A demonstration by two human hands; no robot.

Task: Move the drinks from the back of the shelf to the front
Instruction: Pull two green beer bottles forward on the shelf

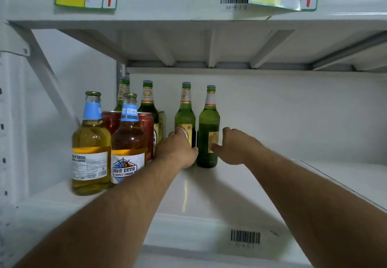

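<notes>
Two bare forearms reach in from the bottom edge over the white metal shelf [209,194], which carries a barcode sticker [245,237] on its front lip. Far left: two clear-glass amber beer bottles w/ blue neck labels [91,146], upright near the front. Behind them two red drink cans [147,135], partly hidden, plus two dark green glass bottles [148,102] at the back wall; a yellowish can beside those is mostly covered, can't make it out. Left hand [178,148] wraps the left light-green glass bottle [185,112] low on its label, fingers curled round it. Just beside stands the right green glass bottle [209,125]; right hand [234,146] holds it, thumb on the label, other fingers hidden behind the glass. Both bottles upright, mid-to-back of shelf. Overhead: white upper shelf [188,4] w/ yellow tags, red arrows, barcode; top cut off.
</notes>
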